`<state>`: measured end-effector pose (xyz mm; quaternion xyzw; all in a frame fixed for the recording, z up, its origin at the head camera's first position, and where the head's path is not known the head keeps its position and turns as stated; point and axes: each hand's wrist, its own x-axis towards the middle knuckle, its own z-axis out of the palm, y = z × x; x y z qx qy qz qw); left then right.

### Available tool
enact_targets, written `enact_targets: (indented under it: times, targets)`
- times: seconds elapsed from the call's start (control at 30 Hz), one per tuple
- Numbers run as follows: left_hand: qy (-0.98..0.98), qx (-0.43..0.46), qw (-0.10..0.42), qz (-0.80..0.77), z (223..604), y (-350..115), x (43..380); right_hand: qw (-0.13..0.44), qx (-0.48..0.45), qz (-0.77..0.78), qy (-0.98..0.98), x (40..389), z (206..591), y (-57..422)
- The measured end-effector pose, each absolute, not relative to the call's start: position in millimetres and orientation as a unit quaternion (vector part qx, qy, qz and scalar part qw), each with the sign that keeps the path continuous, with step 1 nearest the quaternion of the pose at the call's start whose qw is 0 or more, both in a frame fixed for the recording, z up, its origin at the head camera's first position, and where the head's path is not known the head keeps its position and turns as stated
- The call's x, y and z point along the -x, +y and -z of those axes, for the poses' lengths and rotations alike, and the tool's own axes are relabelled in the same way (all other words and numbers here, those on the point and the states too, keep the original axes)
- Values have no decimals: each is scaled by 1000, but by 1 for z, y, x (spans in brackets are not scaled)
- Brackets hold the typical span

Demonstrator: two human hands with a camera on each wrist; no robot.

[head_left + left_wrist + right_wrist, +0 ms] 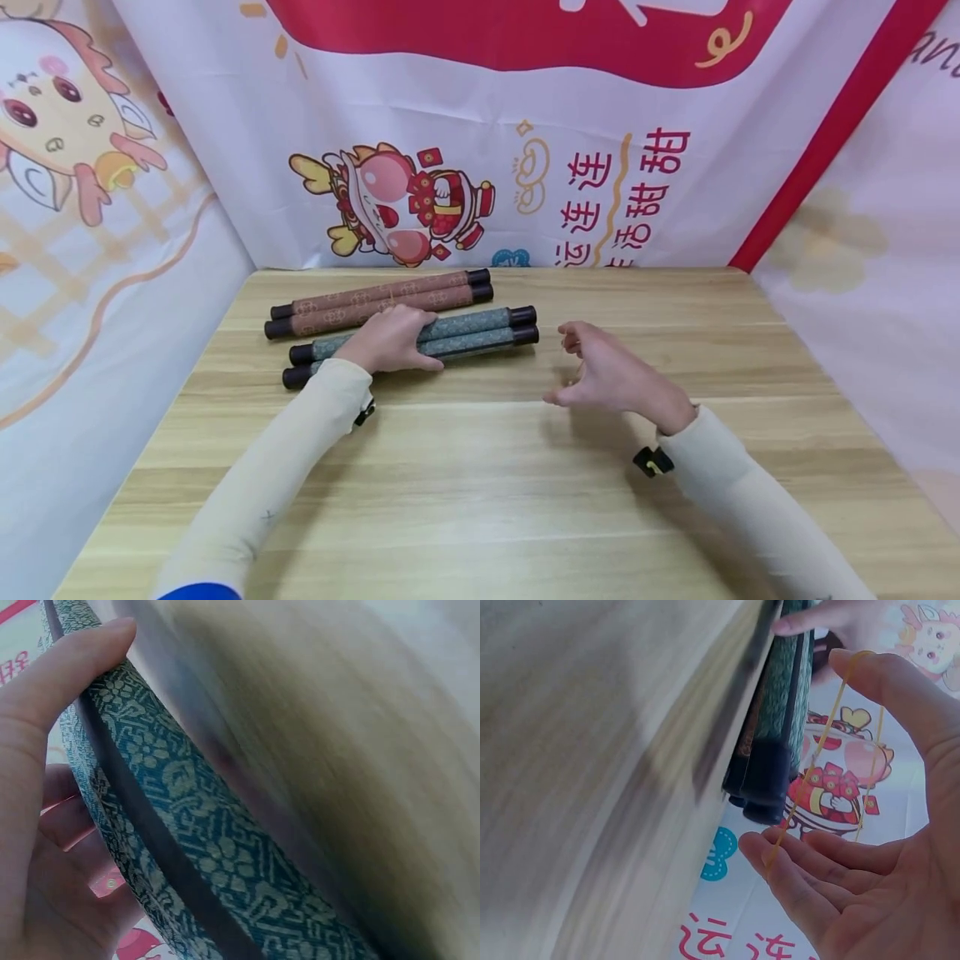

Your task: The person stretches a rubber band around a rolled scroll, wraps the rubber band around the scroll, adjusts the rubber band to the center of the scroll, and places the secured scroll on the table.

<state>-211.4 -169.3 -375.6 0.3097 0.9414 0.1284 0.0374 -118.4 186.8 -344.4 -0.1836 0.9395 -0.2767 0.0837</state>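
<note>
Two teal patterned scrolls [480, 320] with dark end knobs lie side by side on the table. My left hand [390, 340] grips the pair near the middle, thumb on the near side and fingers over the far side. In the left wrist view, the thumb presses on the teal brocade [225, 855], and a dark strip runs along the scrolls. Just off their right ends, my right hand [611, 371] holds a thin yellow rubber band [819, 754], stretched between thumb and fingertips. The dark knobs [766, 780] face this loop, outside it.
Two reddish-brown patterned scrolls [360, 304] with dark knobs lie behind the teal pair. The wooden table [465, 500] ends at a printed white and red cloth [480, 108] at the back. More printed cloth hangs on both sides.
</note>
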Motion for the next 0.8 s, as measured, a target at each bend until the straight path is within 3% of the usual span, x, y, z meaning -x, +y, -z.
enact_targets:
  times: [0.8]
  targets:
    - [923, -355, -15, -145, 346, -164, 150, 65, 191, 356, 912, 115, 328, 187]
